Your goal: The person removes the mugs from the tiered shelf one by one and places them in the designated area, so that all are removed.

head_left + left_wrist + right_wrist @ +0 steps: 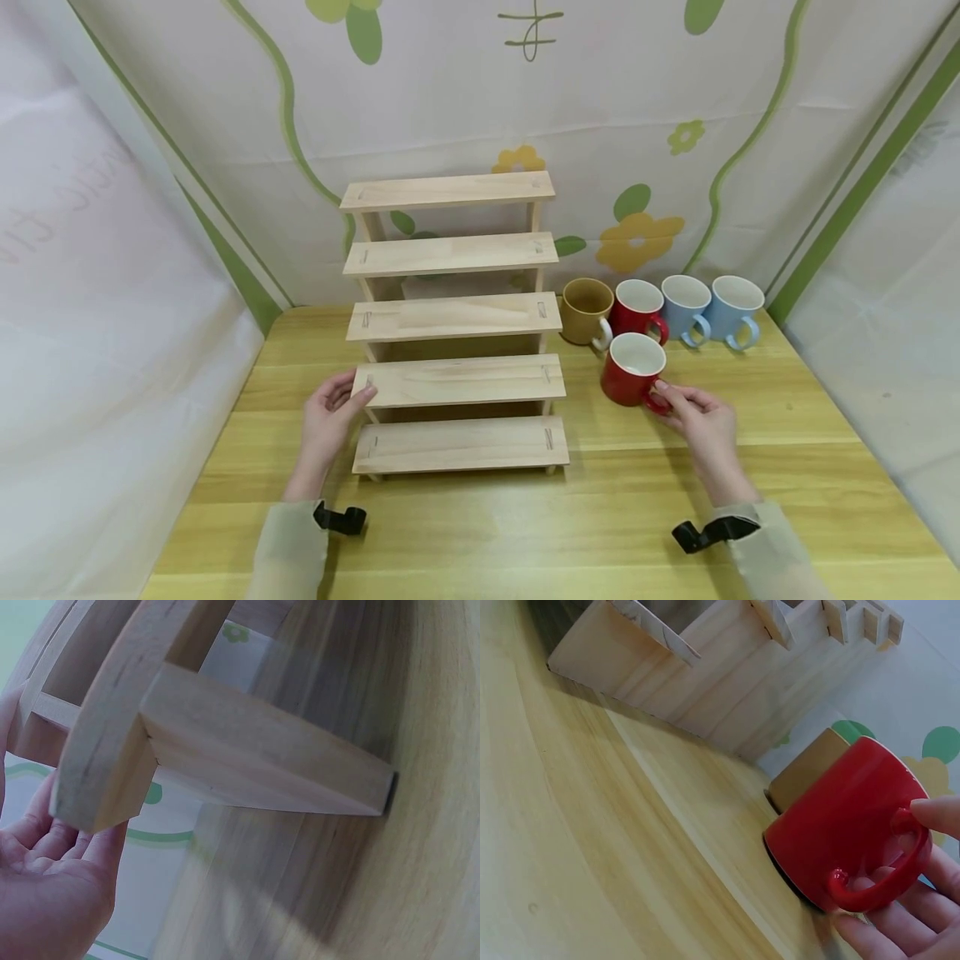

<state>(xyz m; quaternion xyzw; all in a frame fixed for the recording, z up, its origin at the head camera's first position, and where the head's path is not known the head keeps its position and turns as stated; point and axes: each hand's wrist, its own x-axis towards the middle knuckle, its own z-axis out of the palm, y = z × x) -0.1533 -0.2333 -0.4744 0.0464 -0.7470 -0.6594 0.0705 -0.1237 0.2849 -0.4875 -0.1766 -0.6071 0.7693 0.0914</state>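
Observation:
A wooden step shelf (457, 383) with several tiers stands on the table. At the left end of its second-lowest board, my left hand (330, 412) grips the edge, thumb on top. In the left wrist view, the fingers of the left hand (60, 877) lie behind the board end. To the right of the shelf, a red mug (626, 375) with a white inside stands upright, or nearly so. My right hand (697, 418) pinches its handle between thumb and fingers. The right wrist view shows the red mug (847, 817) close up, its handle in the right hand (922, 907).
Behind the held mug, a brown mug (585, 312) with a white handle, another red mug (637, 304) and two light-blue mugs (686, 304) stand in a row near the wall cloth (457, 108). The wood-grain table (495, 533) extends in front of the shelf.

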